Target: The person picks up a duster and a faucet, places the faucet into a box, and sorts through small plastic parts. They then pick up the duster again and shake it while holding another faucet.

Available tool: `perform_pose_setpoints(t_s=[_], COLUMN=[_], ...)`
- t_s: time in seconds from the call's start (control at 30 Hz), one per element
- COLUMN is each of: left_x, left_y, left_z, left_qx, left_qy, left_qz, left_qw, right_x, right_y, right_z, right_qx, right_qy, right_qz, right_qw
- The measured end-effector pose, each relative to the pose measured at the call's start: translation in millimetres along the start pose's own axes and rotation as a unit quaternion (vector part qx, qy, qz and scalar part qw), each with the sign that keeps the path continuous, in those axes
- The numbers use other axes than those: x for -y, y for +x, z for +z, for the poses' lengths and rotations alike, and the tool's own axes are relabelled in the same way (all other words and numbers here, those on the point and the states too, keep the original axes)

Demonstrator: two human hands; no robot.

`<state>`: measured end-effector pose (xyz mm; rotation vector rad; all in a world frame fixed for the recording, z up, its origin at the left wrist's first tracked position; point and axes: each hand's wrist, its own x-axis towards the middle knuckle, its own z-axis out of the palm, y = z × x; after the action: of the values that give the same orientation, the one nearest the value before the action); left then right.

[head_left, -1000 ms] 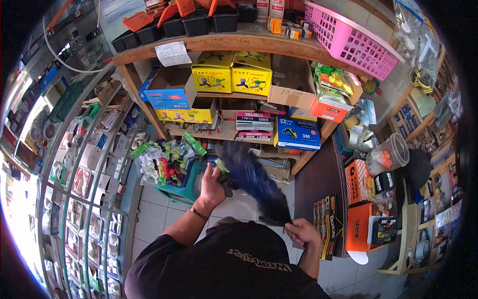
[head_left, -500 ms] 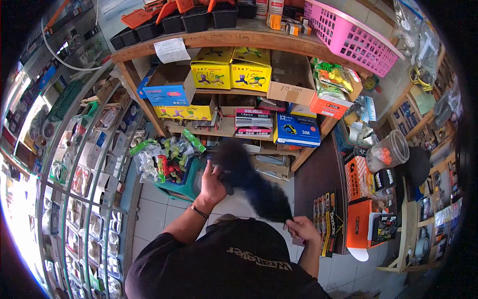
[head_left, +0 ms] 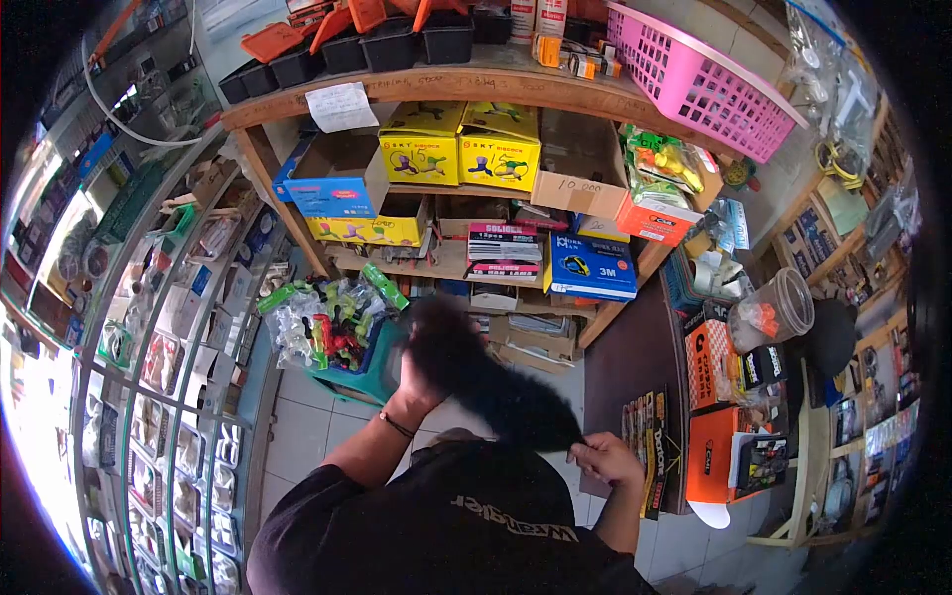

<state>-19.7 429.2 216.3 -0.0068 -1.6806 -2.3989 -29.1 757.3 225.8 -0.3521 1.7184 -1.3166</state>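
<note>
The right hand [head_left: 607,459] grips one end of a dark duster [head_left: 506,397], blurred above the tiled floor [head_left: 302,426]. It partly hides the left hand [head_left: 416,382], whose grip is unclear, near bags [head_left: 332,322] on a green stool [head_left: 389,359].

The duster [head_left: 516,397] is a long, soft-looking thing, nearly black, with a fuzzy, ragged outline; motion blurs it, most of all at the far end, so its separate strands cannot be told. It is held up in the air, slanting across the view. Its narrow end is at about 4 o'clock, gripped in the fingers of the right hand [head_left: 607,460]; from there the body widens and runs toward between 10 and 11 o'clock. The far part overlaps the left hand [head_left: 420,385], covering its fingers, so whether the two touch cannot be told. Tiled floor shows beneath it.
</note>
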Motion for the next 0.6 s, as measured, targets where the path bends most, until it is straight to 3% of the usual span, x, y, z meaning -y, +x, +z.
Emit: perform_pose_setpoints(t_s=[0.03, 0.07, 0.1, 0.17, 0.2, 0.27, 0.3, 0.33, 0.4, 0.43, 0.5, 0.53, 0.6], left_x=[-7, -17, -7, 10, -5, 5, 7, 6, 33, 44, 39, 34, 25], left_y=[-2, -4, -1, 5, 3, 16, 24, 25, 38, 44, 57, 62, 72], left_z=[1, 4, -1, -9, -3, -10, -9, -12, -28, -27, -4, -1, -4], left_qx=[-0.028, -0.056, -0.057, 0.116, 0.041, 0.048, -0.077, -0.077, 0.079, 0.079, -0.027, -0.029, -0.114], left_qy=[-0.18, -0.352, -0.352, -0.508, -0.452, -0.469, -0.383, -0.391, -0.5, -0.504, -0.328, -0.336, -0.444], left_qz=[-0.076, -0.148, -0.149, -0.077, -0.105, -0.107, -0.121, -0.19, -0.133, -0.132, -0.103, -0.097, -0.174], left_qw=[0.98, 0.923, 0.923, 0.85, 0.885, 0.875, 0.913, 0.897, 0.852, 0.85, 0.939, 0.936, 0.871], right_x=[6, 10, 10, 7, 4, -1, 4, 9, 17, 12, 20, 28, 40], right_y=[-1, 0, 0, 1, 4, 13, 15, 15, 16, 20, 28, 34, 47], right_z=[1, 1, -2, -7, -8, -9, -9, -13, -23, -31, -41, -48, -59], right_qx=[-0.022, -0.043, -0.041, 0.026, 0.025, -0.007, -0.067, -0.073, -0.026, 0.008, 0.0, -0.007, -0.047], right_qy=[0.03, 0.059, 0.06, -0.019, -0.013, 0.059, 0.065, 0.062, 0.053, 0.039, 0.026, 0.013, 0.032], right_qz=[0.018, 0.037, 0.037, 0.073, 0.07, 0.017, 0.026, 0.026, 0.054, 0.049, 0.058, 0.063, 0.08], right_qw=[0.999, 0.997, 0.997, 0.997, 0.997, 0.998, 0.995, 0.995, 0.997, 0.998, 0.998, 0.998, 0.995])
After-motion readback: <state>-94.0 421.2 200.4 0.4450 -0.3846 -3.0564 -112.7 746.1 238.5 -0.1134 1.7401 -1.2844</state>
